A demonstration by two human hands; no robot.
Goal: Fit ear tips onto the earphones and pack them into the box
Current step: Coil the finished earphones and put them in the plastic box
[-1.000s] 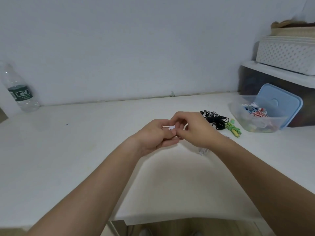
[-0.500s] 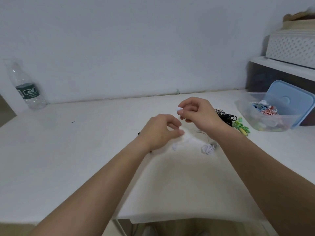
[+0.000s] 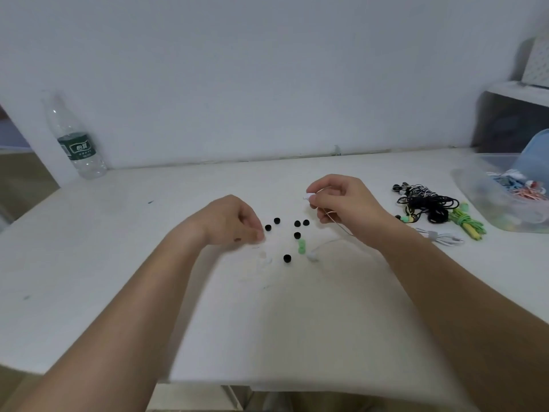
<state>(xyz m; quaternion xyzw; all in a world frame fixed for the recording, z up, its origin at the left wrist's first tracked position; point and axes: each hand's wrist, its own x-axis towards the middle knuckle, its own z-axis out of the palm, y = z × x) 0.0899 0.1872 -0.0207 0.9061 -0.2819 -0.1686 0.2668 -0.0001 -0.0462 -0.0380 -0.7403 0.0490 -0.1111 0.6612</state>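
My right hand (image 3: 344,200) pinches a white earbud (image 3: 309,196) above the table, its white cable (image 3: 332,240) trailing down to the second white earbud (image 3: 312,257) on the surface. My left hand (image 3: 234,221) hovers low over the table with fingertips curled together near several black ear tips (image 3: 277,220); whether it holds a tip is hidden. Green ear tips (image 3: 301,246) and a pale white ear tip (image 3: 267,261) lie between the hands. The clear plastic box (image 3: 475,188) with a blue lid (image 3: 537,156) stands at the far right.
A bundle of black earphones (image 3: 427,203), green earphones (image 3: 466,224) and a coiled white cable (image 3: 439,237) lie right of my right hand. A water bottle (image 3: 75,138) stands at the back left by the wall. A shelf unit (image 3: 517,93) rises at the right edge.
My hands have separated: the left dropped toward the loose ear tips, the right kept the white earbud lifted. The view shifted left, uncovering the ear tips.
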